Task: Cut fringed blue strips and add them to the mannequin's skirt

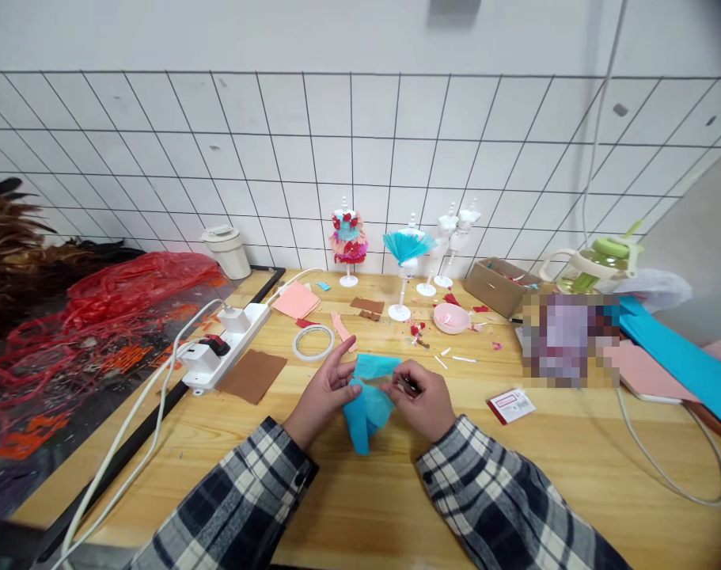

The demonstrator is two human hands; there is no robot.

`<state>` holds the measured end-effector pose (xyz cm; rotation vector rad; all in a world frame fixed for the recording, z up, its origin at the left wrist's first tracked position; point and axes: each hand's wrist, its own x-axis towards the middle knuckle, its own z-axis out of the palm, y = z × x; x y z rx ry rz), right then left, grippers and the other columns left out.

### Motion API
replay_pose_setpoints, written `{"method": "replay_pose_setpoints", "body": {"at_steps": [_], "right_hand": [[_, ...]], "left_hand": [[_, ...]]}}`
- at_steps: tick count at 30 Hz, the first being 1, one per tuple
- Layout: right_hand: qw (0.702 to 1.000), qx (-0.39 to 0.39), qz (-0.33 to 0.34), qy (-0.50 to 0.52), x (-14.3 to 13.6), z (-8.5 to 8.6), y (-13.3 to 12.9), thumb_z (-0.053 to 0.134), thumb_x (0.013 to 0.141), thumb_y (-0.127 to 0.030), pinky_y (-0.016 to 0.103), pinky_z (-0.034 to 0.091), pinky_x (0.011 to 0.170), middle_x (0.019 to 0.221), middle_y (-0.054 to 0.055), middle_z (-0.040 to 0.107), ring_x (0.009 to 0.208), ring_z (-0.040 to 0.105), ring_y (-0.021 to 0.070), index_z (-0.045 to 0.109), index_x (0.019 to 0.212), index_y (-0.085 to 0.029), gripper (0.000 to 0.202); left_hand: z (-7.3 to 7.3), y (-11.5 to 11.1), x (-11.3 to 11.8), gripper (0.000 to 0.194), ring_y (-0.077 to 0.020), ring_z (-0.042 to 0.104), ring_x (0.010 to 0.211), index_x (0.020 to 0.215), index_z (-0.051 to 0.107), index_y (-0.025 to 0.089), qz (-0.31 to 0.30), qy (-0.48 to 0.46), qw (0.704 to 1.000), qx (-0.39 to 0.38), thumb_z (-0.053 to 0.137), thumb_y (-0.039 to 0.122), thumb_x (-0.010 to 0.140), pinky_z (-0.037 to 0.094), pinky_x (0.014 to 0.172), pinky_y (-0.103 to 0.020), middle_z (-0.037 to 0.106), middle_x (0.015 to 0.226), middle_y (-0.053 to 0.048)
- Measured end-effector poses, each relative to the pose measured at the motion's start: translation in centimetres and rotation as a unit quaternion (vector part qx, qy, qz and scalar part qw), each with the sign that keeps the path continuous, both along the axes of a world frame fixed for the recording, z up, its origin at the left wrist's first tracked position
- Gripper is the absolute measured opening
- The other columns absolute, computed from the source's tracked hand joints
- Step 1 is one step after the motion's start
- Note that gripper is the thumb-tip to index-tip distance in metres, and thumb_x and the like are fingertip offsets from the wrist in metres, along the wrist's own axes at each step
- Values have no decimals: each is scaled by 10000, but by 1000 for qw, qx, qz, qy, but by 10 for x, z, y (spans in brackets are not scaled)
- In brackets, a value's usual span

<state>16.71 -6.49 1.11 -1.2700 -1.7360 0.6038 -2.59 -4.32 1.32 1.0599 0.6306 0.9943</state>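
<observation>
Thin turquoise paper (377,405), perhaps crepe paper, hangs in folds between my hands just above the wooden table. My left hand (324,396) grips its left edge with the thumb, while the index finger points up and away. On the other side, my right hand (423,396) is closed, its fingertips pinching the paper's right edge. Something small, dark and shiny shows among the right fingers; its kind is unclear. Beyond the hands stands a small white dress form (403,289) with a fan of turquoise paper (406,246) around its upper part.
A decorated dress form (348,237) and two white ones stand at the wall. Nearby are a tape roll (313,343), brown paper (253,377), pink paper (297,300), a pink bowl (452,319) and a cardboard box (496,286). A power strip (229,348) with cables lies left.
</observation>
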Motion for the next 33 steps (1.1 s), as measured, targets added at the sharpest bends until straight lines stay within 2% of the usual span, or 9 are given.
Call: {"method": "replay_pose_setpoints", "body": {"at_steps": [4, 8, 12, 15, 20, 25, 28, 31, 33], "right_hand": [[995, 53, -10, -80, -2, 5, -3, 641, 773, -231, 296, 479, 805, 1052, 42, 711, 914, 652, 195, 603, 1128, -224, 357], [983, 33, -35, -177, 1, 4, 0, 568, 797, -153, 290, 456, 800, 966, 22, 742, 906, 657, 198, 683, 967, -248, 226], [967, -9, -43, -251, 5, 5, 3, 554, 830, -167, 274, 430, 765, 972, 12, 743, 923, 652, 194, 694, 987, -267, 233], [955, -30, -27, -295, 3, 7, 3, 559, 847, -196, 272, 413, 729, 966, 1, 740, 914, 653, 197, 688, 996, -279, 214], [947, -39, -31, -317, 2, 11, 2, 541, 876, -222, 277, 398, 696, 941, 10, 736, 887, 656, 202, 681, 971, -266, 175], [951, -57, -49, -300, 5, 9, 6, 527, 874, -214, 277, 407, 723, 969, 13, 740, 915, 660, 203, 684, 990, -261, 201], [961, -61, -20, -271, 4, 8, 4, 547, 868, -273, 275, 420, 751, 1063, 10, 735, 955, 663, 205, 652, 1145, -285, 297], [964, -67, 25, -256, 1, 10, -2, 577, 840, -357, 279, 425, 695, 928, 13, 755, 830, 681, 213, 507, 1367, -292, 535], [965, -74, 29, -252, 0, 12, -4, 582, 816, -322, 275, 416, 649, 823, -1, 749, 737, 674, 208, 413, 1444, -287, 651]], "left_hand": [[0, -3, -1, 903, -171, 649, 804, 1470, 324, 262, -39, -32, 997, -60, 748, 155, 680, 480, 707, -263, 691, 1075, -68], [-1, -4, -4, 856, -104, 571, 687, 1420, 420, 236, -68, 15, 995, -68, 639, 56, 612, 379, 592, -193, 675, 885, -7], [-6, 2, -9, 872, -141, 572, 840, 1400, 435, 234, -28, 130, 991, -6, 545, 39, 557, 385, 661, -220, 659, 966, -20], [-9, 5, -12, 778, -151, 566, 821, 1365, 448, 187, 0, 205, 979, 19, 543, 93, 598, 393, 671, -247, 645, 903, -24], [-9, 2, -11, 612, -153, 558, 785, 1251, 516, 153, 8, 269, 961, 66, 556, 117, 641, 424, 682, -270, 620, 844, -18], [-3, -3, -10, 588, -94, 431, 562, 1243, 520, 196, 87, 287, 946, 124, 497, 106, 662, 379, 541, -256, 611, 943, -29], [14, 0, -28, 388, -153, 535, 688, 1161, 586, 186, 229, 343, 884, 219, 535, 205, 777, 465, 658, -315, 636, 971, -57], [31, 11, -66, 277, -216, 591, 914, 1093, 623, 185, 414, 396, 753, 324, 535, 268, 843, 476, 866, -391, 646, 982, -57], [34, 22, -93, 256, -250, 555, 1074, 1069, 636, 177, 468, 433, 671, 379, 523, 238, 847, 423, 987, -436, 616, 1083, -74]]}}
